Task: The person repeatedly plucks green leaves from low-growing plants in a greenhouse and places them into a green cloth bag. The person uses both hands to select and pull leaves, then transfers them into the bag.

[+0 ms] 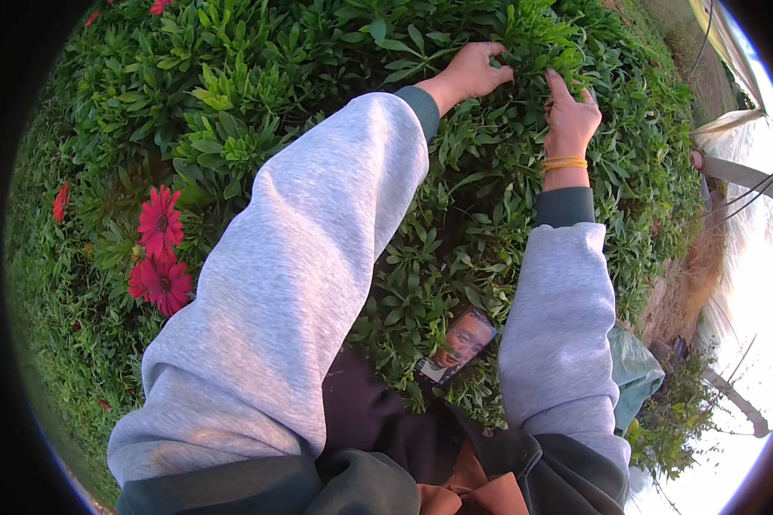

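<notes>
Both hands are among the leaves of a dense green bed of daisy-like plants. My left hand (473, 72) reaches in from the left, thumb and forefinger spread apart beside a bright green leafy shoot (541, 35). Nothing shows between those fingers. My right hand (570, 116) is just to the right and lower, its thumb pointing up and its fingertips at the same shoot's lower leaves. Foliage partly covers these fingertips, so whether they pinch a leaf cannot be made out. Yellow bands (565, 163) circle my right wrist.
Red daisy-like flowers (161, 222) bloom left of my left sleeve. A lit smartphone (457, 346) lies tilted on the leaves between my forearms. To the right are a green plastic sheet (638, 373), a pole (750, 177), thin cables and translucent sheeting (737, 244).
</notes>
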A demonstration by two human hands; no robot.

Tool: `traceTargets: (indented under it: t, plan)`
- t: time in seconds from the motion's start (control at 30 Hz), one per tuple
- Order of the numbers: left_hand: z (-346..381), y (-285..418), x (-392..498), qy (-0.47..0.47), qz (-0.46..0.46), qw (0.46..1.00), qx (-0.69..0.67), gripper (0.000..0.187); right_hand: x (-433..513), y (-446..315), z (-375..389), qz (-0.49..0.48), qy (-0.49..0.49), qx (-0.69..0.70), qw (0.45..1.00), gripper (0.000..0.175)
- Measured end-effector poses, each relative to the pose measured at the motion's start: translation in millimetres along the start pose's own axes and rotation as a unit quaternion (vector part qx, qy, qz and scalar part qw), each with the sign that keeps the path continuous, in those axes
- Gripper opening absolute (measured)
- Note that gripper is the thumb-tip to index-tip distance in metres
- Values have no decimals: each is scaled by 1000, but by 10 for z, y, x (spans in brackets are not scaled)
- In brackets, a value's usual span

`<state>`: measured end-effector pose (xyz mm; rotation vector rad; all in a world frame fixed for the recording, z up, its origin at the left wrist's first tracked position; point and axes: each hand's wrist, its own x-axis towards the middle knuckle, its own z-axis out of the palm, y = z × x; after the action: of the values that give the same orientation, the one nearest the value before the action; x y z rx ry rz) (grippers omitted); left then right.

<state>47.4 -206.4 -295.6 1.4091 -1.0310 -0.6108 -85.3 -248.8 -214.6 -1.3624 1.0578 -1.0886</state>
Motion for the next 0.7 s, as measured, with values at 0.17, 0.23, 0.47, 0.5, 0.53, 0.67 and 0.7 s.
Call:
traceTargets:
  t: [0.17,0.23,0.47,0.5,0.53,0.67,0.7]
  plan:
    - [2,-33,1,-16,44,999,8,36,-14,12,-8,3,-17,23,1000,51]
    - [4,-21,-6,-15,19,1000,15,36,-21,22,-7,-2,-11,17,1000,43]
    - [-11,74,-49,52,-70,996,12,45,-176,147,80,-32,16,103,994,28]
    - [-16,76,-54,80,-68,994,17,48,-197,156,88,-30,29,131,990,31]
    - [-32,67,-77,109,-131,984,-53,55,-214,158,87,-30,35,161,986,34]
    - [-89,10,-66,90,-153,979,-95,50,-207,90,-46,-7,7,232,973,21]
    - [-87,-3,-58,91,-150,979,-105,48,-196,63,-97,9,-16,249,968,12]
